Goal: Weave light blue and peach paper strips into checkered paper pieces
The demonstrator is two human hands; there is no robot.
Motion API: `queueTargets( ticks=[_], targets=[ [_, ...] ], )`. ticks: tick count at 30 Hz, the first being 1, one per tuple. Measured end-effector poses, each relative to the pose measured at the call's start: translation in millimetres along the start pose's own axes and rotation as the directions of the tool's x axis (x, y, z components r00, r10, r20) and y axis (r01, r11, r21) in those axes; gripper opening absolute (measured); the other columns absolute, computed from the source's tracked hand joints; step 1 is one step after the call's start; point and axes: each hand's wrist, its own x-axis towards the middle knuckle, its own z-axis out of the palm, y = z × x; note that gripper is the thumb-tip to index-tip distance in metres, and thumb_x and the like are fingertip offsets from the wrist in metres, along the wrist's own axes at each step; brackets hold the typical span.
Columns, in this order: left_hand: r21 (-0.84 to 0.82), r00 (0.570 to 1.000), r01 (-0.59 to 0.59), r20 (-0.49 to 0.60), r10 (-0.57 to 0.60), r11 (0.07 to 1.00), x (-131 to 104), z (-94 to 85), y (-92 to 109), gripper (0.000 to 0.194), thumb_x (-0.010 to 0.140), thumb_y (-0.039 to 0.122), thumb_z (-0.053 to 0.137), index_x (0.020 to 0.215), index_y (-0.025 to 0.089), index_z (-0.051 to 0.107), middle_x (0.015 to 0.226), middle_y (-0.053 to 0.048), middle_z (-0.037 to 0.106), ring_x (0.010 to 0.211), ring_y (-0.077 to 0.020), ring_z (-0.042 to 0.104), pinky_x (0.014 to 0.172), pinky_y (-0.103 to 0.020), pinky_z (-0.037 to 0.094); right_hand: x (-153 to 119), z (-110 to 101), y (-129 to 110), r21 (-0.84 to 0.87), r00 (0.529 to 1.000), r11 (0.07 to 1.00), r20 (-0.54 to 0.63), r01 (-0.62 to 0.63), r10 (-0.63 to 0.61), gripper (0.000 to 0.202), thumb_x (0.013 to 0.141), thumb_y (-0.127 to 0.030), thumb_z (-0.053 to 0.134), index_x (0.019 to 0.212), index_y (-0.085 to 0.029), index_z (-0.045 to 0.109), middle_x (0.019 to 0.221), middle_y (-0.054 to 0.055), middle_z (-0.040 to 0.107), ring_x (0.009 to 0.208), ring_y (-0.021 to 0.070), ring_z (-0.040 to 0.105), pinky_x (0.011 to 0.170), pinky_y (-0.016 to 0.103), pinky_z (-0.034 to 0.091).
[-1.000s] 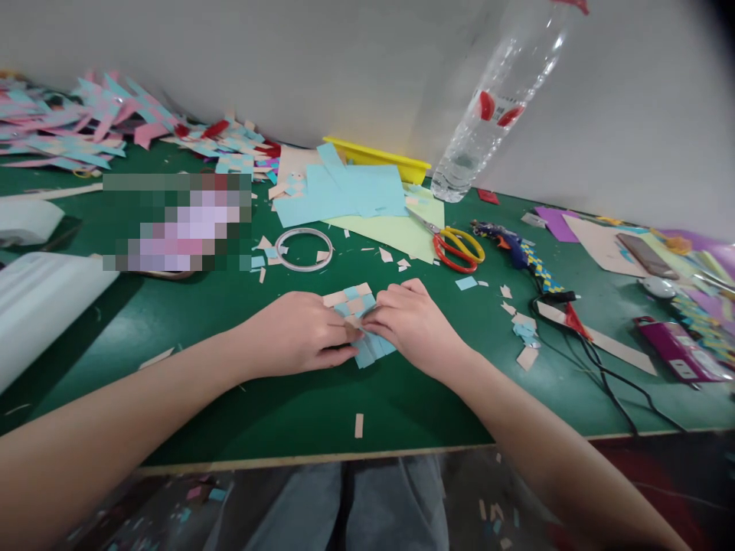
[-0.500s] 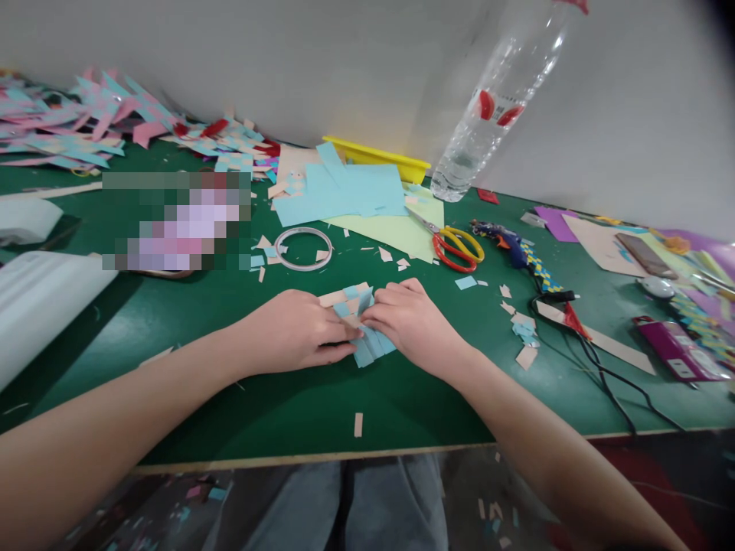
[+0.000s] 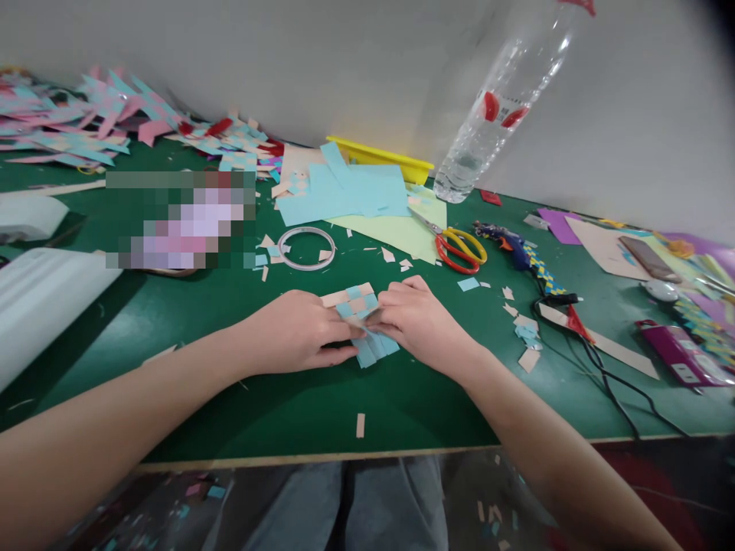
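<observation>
Woven paper (image 3: 357, 304), pale blue and beige, lies between my two hands, low above or on the table; I cannot tell which. The fingers of my left hand (image 3: 295, 333) close over its left edge, and the fingers of my right hand (image 3: 419, 325) pinch a strip at its right side, the fingertips nearly meeting. Its checkered part shows beyond my fingertips, and loose blue ends fan out on my side of them.

The green table (image 3: 276, 421) spreads all round, with a small beige scrap (image 3: 360, 425) near its front edge. Just beyond my hands sit a white ring (image 3: 306, 267) and red-and-yellow scissors (image 3: 442, 236), their blades over pale green paper. Farther back, blue sheets (image 3: 367, 190) lie before a yellow tray (image 3: 390, 162), with a clear bottle (image 3: 499, 111) standing beside it. A pile of pink and blue strips (image 3: 86, 115) fills the far left; a purple box (image 3: 681, 352) lies at right. A grey wall (image 3: 344, 69) rises behind, and scraps litter the dark floor (image 3: 465, 497) below.
</observation>
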Motion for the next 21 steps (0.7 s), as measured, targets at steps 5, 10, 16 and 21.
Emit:
queueTargets(
  ticks=[5, 10, 16, 21],
  targets=[
    [-0.024, 1.0, 0.013, 0.023, -0.012, 1.0, 0.0, 1.1, 0.6, 0.026, 0.098, 0.037, 0.05, 0.115, 0.026, 0.067, 0.1, 0.0, 0.077, 0.074, -0.0163, 0.07, 0.058, -0.027, 0.044, -1.4, -1.3, 1.7, 0.041, 1.0, 0.999, -0.018, 0.022, -0.021, 0.025, 0.098, -0.014, 0.052, 0.085, -0.021, 0.073, 0.082, 0.0, 0.065, 0.082, 0.0159, 0.048, 0.078, 0.033, 0.024],
    [-0.031, 1.0, -0.023, 0.002, 0.023, 0.999, 0.8, 1.2, -1.1, 0.031, 0.101, 0.036, 0.044, 0.115, 0.025, 0.069, 0.105, 0.0, 0.077, 0.076, -0.0153, 0.07, 0.059, -0.028, 0.044, -0.1, -1.1, 0.9, -0.02, 1.0, 1.0, 0.007, 0.011, -0.011, 0.026, 0.096, -0.013, 0.054, 0.08, -0.02, 0.073, 0.079, 0.0, 0.065, 0.079, 0.0157, 0.048, 0.078, 0.034, 0.024],
    [-0.041, 1.0, -0.023, 0.019, 0.024, 0.999, 1.5, 0.5, -0.8, 0.031, 0.101, 0.036, 0.044, 0.114, 0.025, 0.07, 0.102, -0.001, 0.078, 0.077, -0.0155, 0.07, 0.059, -0.028, 0.044, -0.9, 1.1, -0.8, -0.147, 0.993, 0.985, -0.061, 0.088, -0.098, 0.027, 0.096, -0.009, 0.051, 0.082, -0.019, 0.072, 0.082, 0.002, 0.066, 0.081, 0.0168, 0.046, 0.081, 0.034, 0.025],
    [-0.041, 0.999, -0.009, 0.039, 0.01, 0.999, 1.6, -0.5, -0.4, 0.03, 0.1, 0.036, 0.046, 0.115, 0.026, 0.069, 0.099, 0.0, 0.078, 0.073, -0.0145, 0.069, 0.058, -0.027, 0.043, -0.2, 2.2, -1.0, -0.165, 0.992, 0.982, -0.069, 0.098, -0.11, 0.026, 0.098, -0.013, 0.049, 0.088, -0.018, 0.072, 0.082, 0.003, 0.065, 0.082, 0.0175, 0.046, 0.082, 0.033, 0.026]
  ],
)
